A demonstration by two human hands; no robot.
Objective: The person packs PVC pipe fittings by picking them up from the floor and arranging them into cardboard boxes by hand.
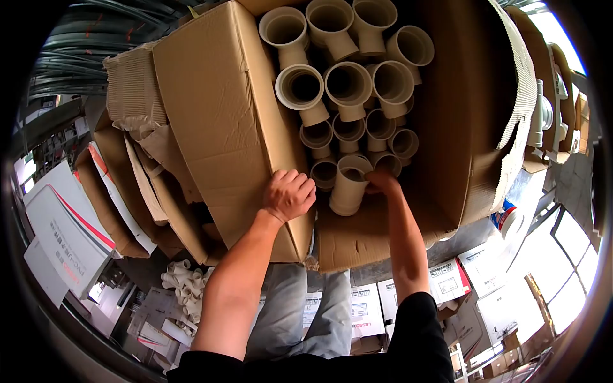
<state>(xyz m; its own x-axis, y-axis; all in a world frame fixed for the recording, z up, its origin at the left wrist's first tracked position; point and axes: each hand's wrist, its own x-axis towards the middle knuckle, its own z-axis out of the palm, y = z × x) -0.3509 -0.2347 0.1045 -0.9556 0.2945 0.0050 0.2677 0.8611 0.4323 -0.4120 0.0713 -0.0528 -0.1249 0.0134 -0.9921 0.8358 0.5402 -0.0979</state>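
A large cardboard box stands open before me, holding several cream plastic pipe tees in stacked rows. My left hand is closed over the edge of the box's left flap, knuckles up. Inside the box, at the near end, one pipe tee leans slightly with its round mouth facing up. My right hand is at the right side of that tee, fingers bent around its side near the rim; the fingertips are partly hidden in shadow.
More cardboard boxes stand to the left. Loose pale fittings lie in a pile below them. Dark pipes are racked at the upper left. On the right, a blue-and-white roll sits beside the box. Printed white cartons line the floor.
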